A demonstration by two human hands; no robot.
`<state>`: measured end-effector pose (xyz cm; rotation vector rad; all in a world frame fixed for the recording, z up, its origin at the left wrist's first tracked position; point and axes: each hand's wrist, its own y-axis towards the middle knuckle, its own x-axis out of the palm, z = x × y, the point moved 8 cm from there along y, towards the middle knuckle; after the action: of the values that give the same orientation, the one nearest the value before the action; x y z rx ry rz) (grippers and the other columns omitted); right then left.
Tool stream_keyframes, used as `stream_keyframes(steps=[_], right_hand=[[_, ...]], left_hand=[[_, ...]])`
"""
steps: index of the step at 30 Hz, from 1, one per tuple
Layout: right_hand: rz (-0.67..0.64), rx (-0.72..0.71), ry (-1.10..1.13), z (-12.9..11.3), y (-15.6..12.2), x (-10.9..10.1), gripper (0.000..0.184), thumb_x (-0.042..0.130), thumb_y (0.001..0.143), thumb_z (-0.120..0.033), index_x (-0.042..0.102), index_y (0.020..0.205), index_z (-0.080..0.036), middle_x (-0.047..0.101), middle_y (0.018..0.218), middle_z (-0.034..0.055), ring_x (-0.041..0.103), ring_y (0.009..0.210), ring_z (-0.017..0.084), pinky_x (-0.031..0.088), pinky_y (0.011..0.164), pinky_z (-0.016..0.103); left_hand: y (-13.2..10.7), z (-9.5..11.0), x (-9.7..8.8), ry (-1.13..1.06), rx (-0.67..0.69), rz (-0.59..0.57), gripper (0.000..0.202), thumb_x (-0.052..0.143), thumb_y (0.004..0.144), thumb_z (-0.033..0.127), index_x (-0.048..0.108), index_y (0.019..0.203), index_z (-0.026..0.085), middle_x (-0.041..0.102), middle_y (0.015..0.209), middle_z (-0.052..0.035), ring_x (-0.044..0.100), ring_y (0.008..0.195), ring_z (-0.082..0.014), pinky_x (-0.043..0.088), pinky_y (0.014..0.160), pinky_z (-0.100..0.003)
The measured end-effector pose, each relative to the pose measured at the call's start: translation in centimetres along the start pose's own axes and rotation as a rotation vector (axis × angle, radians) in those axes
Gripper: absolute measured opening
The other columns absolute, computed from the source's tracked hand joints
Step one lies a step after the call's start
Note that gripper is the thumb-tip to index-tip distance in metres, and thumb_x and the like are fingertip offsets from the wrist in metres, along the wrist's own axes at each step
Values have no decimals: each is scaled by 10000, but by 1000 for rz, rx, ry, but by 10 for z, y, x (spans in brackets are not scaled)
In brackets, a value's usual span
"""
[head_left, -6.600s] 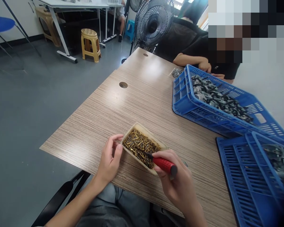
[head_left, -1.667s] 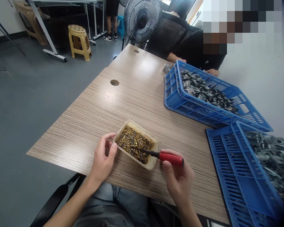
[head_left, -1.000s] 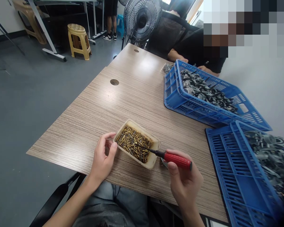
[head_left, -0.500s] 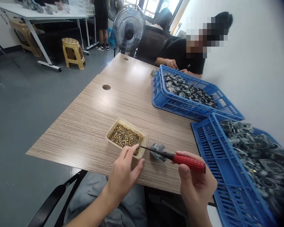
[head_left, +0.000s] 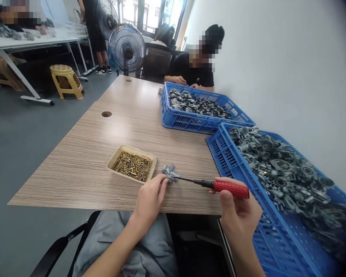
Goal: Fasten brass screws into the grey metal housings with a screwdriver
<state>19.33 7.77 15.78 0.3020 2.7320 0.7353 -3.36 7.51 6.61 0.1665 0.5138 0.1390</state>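
My right hand [head_left: 239, 207] is closed around the red handle of a screwdriver [head_left: 230, 189], its thin dark shaft pointing left. The screwdriver's tip reaches a small grey metal casting [head_left: 170, 169] on the table. Pinched together, the fingers of my left hand [head_left: 151, 196] grip the near left side of that casting, close to the tip. Whether a screw sits on the tip is too small to tell. Left of the casting stands a cream plastic tub [head_left: 111, 167] of small brass-coloured screws [head_left: 132, 165].
A blue crate [head_left: 216, 154] heaped with grey metal castings [head_left: 279, 165] stands at my right. Behind it is another blue crate [head_left: 173, 119] of metal parts. Across the table [head_left: 83, 154] a person in black [head_left: 190, 69] works. A fan [head_left: 127, 50] stands beyond the far end.
My left hand has left the screw tub and moved right to the casting, its fingers closing together. The screwdriver's tip has come to the casting. The view has turned right.
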Motion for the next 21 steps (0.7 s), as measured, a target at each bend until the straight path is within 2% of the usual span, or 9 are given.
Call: stream_keyframes(steps=[2, 5, 8, 10, 16, 21], right_hand=[[30, 42, 73, 23, 0, -8, 272, 733, 982, -424, 769, 1113, -188, 719, 902, 49, 677, 724, 186, 549, 707, 352], [130, 173, 211, 72, 1, -17, 326, 756, 956, -480, 756, 1059, -170, 713, 812, 27, 654, 656, 160, 548, 692, 343], [228, 363, 387, 123, 1, -20, 444, 847, 835, -573, 740, 956, -160, 670, 689, -1, 617, 592, 139, 511, 579, 283], [263, 460, 495, 148, 0, -20, 502, 905, 737, -603, 729, 898, -161, 647, 650, -12, 598, 573, 127, 487, 530, 252], [338, 650, 667, 196, -8, -28, 561, 1001, 546, -588, 690, 773, -180, 631, 629, -20, 584, 579, 111, 475, 498, 217], [307, 674, 712, 212, -9, -34, 524, 997, 575, -566, 714, 792, -184, 623, 637, -20, 583, 589, 109, 482, 510, 218]], left_hand=[[1, 0, 2, 59, 5, -41, 221, 414, 1119, 331, 607, 1042, 257, 744, 930, -17, 714, 836, -201, 469, 757, -297], [2, 2, 4, 172, 11, -93, 255, 369, 1130, 329, 561, 983, 247, 706, 866, -14, 690, 778, -201, 442, 731, -296], [5, 5, 9, 290, 21, -137, 279, 370, 1128, 325, 535, 919, 243, 675, 794, -14, 670, 720, -202, 409, 680, -285], [7, 6, 14, 357, 21, -160, 285, 386, 1124, 322, 526, 890, 240, 667, 767, -18, 665, 704, -204, 383, 651, -279], [13, 1, 24, 439, -5, -147, 291, 383, 1123, 312, 516, 876, 234, 670, 744, -29, 655, 691, -205, 370, 652, -277], [19, -6, 25, 455, 17, -122, 316, 368, 1124, 330, 534, 874, 232, 677, 742, -38, 671, 695, -208, 399, 668, -277]])
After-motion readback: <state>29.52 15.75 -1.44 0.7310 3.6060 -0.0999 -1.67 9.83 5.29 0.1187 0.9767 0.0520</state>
